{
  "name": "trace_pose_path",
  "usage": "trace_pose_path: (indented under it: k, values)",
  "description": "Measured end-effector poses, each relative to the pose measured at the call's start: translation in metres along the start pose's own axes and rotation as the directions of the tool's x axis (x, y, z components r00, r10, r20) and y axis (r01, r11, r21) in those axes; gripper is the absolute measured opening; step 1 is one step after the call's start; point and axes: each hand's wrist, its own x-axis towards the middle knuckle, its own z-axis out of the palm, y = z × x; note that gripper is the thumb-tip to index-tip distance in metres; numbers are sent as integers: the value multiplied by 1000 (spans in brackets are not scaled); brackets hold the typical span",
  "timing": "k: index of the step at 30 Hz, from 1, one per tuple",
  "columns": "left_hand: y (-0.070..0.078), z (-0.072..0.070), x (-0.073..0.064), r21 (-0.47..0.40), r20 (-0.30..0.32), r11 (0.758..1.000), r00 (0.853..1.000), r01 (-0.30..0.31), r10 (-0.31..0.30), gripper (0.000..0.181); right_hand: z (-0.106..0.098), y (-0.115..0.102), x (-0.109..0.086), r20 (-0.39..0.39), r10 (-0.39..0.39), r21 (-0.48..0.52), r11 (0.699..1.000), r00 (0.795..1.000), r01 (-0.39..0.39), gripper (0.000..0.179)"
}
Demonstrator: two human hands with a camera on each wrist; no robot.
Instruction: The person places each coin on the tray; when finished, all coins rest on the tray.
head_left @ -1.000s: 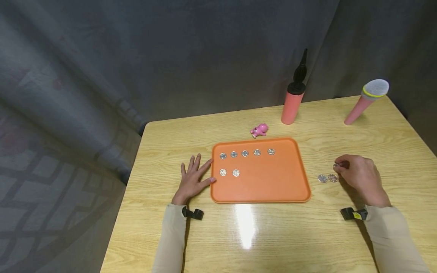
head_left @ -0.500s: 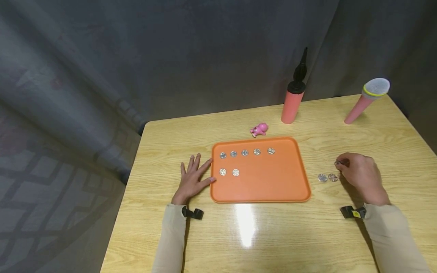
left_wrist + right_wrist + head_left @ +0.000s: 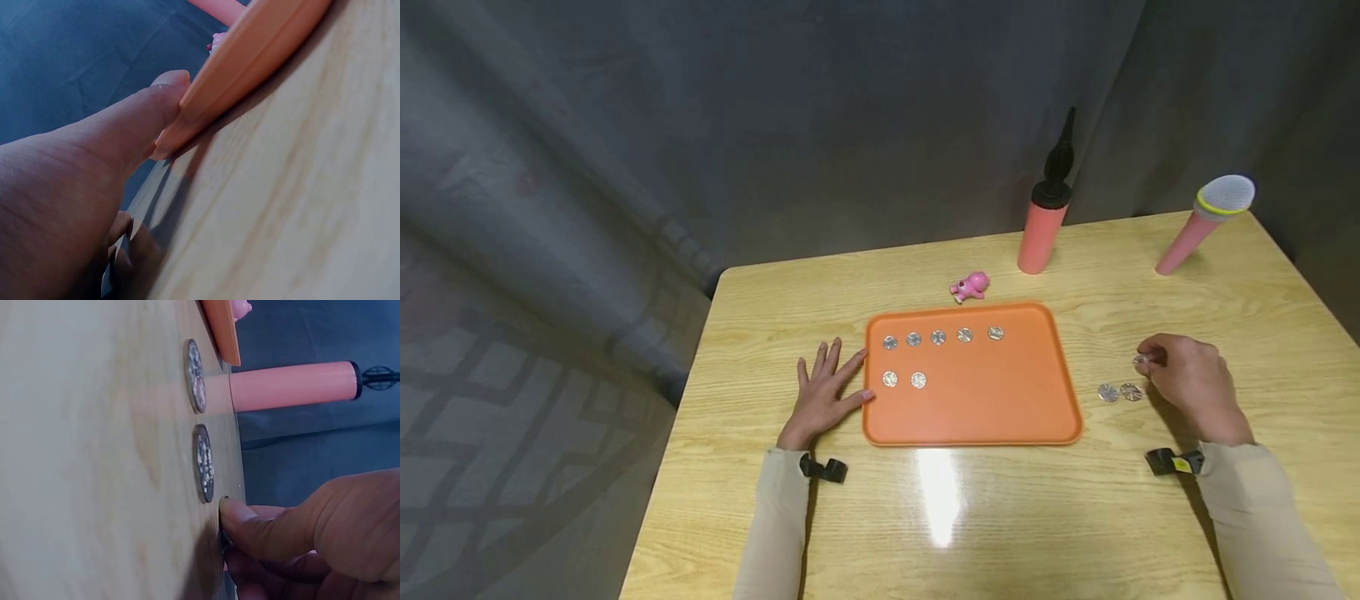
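My left hand [image 3: 823, 400] lies with fingers spread at the left side of an orange tray [image 3: 992, 408]. Its thumb touches the rim in the left wrist view. On the tray are two rows of silver coins, with several in the far row [image 3: 937, 337] and two in the near row [image 3: 918, 380]. Right of the tray, my right hand [image 3: 1195, 387] pinches a silver coin [image 3: 1141, 359] between thumb and fingers, low over the table; the fingers hide most of it in the right wrist view. Just beside that hand, two coins [image 3: 195, 376] lie flat on the wood.
Behind the tray lies a small pink toy figure [image 3: 970, 286]. A pink hand pump with a black nozzle [image 3: 1043, 225] stands at the back, and a pink toy microphone [image 3: 1195, 229] stands at the back right. A dark curtain [image 3: 850, 125] hangs behind the wooden table [image 3: 760, 300].
My right hand has shifted very slightly away from me, and the pinched coin has turned a little in its fingers. The left hand and the tray have stayed put.
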Motion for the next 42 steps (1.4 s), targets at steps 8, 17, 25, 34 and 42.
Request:
trace_pose_path:
  k: [8,17,25,34,42]
  values:
    - [0,1,1,-1,2,1000,1000,5,-5,72,-2,2,1,17,-2,22,1000,1000,2,18]
    - [0,1,2,-5,10,1000,1000,15,-15,72,-2,4,3,12,6,34,999,1000,-6,14]
    - [0,1,2,3,11,1000,1000,15,-15,73,-4,5,3,22,24,83,996,999,-25,13]
    - [1,0,1,2,10,1000,1000,15,-15,73,-7,0,5,37,25,145,989,999,-30,21]
    - [1,0,1,7,-1,1000,1000,-1,1,73,-8,-14,8,59,-7,239,971,998,-8,24]
